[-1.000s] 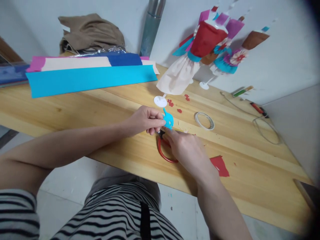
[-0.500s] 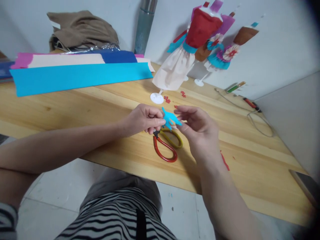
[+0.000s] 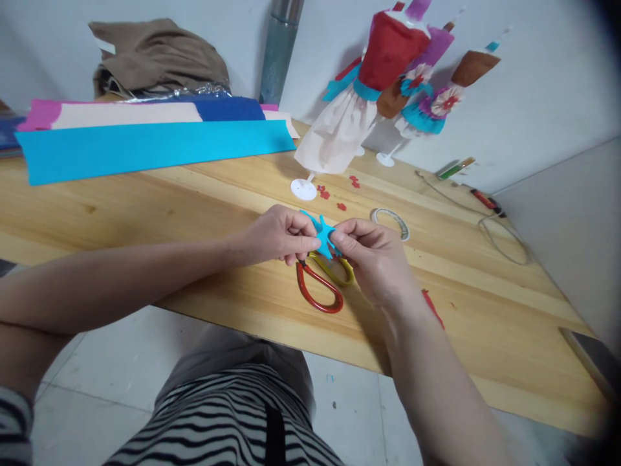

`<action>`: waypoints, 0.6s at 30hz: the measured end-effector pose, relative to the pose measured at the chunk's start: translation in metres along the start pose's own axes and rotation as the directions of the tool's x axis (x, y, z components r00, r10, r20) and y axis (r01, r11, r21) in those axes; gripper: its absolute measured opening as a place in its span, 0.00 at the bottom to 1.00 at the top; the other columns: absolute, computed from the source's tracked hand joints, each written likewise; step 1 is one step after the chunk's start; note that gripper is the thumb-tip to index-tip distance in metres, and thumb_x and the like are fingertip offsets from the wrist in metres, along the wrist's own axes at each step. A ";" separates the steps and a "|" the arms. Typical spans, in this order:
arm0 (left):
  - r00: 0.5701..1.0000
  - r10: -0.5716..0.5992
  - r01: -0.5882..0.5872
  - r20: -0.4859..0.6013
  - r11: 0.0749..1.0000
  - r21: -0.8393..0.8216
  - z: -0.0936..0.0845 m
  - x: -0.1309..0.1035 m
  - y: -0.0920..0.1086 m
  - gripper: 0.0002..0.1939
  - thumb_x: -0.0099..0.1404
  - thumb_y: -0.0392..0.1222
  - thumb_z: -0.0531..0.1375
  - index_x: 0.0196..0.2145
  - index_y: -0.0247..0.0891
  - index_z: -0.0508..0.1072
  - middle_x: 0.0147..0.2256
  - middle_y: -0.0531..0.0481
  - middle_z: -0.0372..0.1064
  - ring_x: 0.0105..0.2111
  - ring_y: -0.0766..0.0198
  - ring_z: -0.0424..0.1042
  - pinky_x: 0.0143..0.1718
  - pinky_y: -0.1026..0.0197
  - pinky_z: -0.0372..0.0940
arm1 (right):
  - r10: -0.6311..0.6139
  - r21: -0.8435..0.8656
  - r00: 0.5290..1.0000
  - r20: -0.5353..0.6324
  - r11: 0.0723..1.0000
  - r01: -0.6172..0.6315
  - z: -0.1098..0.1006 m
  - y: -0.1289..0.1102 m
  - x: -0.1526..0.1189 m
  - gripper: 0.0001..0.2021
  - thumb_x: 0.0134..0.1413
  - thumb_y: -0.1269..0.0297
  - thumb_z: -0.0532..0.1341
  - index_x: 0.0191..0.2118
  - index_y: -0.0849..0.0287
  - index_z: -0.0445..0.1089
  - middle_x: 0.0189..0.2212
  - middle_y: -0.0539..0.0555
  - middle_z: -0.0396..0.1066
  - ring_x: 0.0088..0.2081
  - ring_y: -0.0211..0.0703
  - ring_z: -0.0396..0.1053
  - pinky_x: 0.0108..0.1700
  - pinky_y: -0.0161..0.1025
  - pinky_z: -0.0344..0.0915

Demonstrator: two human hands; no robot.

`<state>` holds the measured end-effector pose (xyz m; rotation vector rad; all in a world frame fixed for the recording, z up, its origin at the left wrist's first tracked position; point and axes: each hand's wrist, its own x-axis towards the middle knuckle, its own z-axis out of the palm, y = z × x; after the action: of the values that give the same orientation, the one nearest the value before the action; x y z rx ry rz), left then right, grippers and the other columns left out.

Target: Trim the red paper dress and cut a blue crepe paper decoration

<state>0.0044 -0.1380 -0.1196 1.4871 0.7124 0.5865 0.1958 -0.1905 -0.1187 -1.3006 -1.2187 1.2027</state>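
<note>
Between my two hands is a small bright-blue paper cutout [image 3: 324,237] with pointed petals, like a flower. My left hand [image 3: 291,236] pinches its left side between thumb and fingers. On its right side, my right hand [image 3: 361,249] grips a petal between thumb and forefinger. Just below lie scissors [image 3: 320,304] with one red and one yellow handle loop; their blades are hidden under my left hand. Small red paper cutouts [image 3: 324,193] lie on the table beyond my hands.
A doll stand in a red top and cream skirt [image 3: 334,136] stands beyond, with other dressed stands behind it. Strips of coloured crepe paper [image 3: 160,149] lie at left, near a thermos [image 3: 279,55]. A tape roll [image 3: 391,223] and a cable [image 3: 504,243] are at right.
My right hand has moved left and closed on the blue cutout, which has turned between my hands. The tape roll, hidden before behind that hand, now shows.
</note>
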 end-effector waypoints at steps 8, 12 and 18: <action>0.999 -0.033 0.034 -0.032 0.999 0.020 -0.008 0.000 0.000 0.17 0.69 0.41 0.62 0.23 0.33 0.74 0.17 0.52 0.67 0.16 0.72 0.66 0.19 0.70 0.56 | 0.037 0.005 0.999 -0.019 0.999 -0.037 -0.003 -0.001 0.002 0.21 0.36 0.46 0.82 0.24 0.53 0.75 0.19 0.47 0.70 0.23 0.37 0.62 0.27 0.38 0.61; 0.984 -0.037 0.020 -0.176 0.995 -0.095 -0.011 0.002 0.001 0.16 0.74 0.45 0.58 0.33 0.32 0.77 0.21 0.52 0.70 0.16 0.72 0.65 0.19 0.68 0.57 | 0.029 -0.015 1.000 -0.002 0.999 -0.029 -0.002 -0.001 0.002 0.21 0.37 0.46 0.81 0.25 0.54 0.75 0.20 0.48 0.71 0.23 0.38 0.63 0.27 0.39 0.62; 0.984 -0.045 0.039 -0.173 0.998 -0.042 -0.004 -0.001 0.013 0.02 0.62 0.32 0.68 0.31 0.32 0.78 0.21 0.57 0.70 0.18 0.75 0.64 0.20 0.71 0.57 | 0.017 -0.073 1.000 0.024 0.997 -0.015 0.003 0.003 0.001 0.21 0.39 0.44 0.80 0.26 0.52 0.74 0.22 0.47 0.70 0.23 0.38 0.62 0.27 0.40 0.60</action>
<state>0.0021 -0.1357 -0.1062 1.3934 0.8609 0.6996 0.1934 -0.1897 -0.1215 -1.3546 -1.2820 1.1992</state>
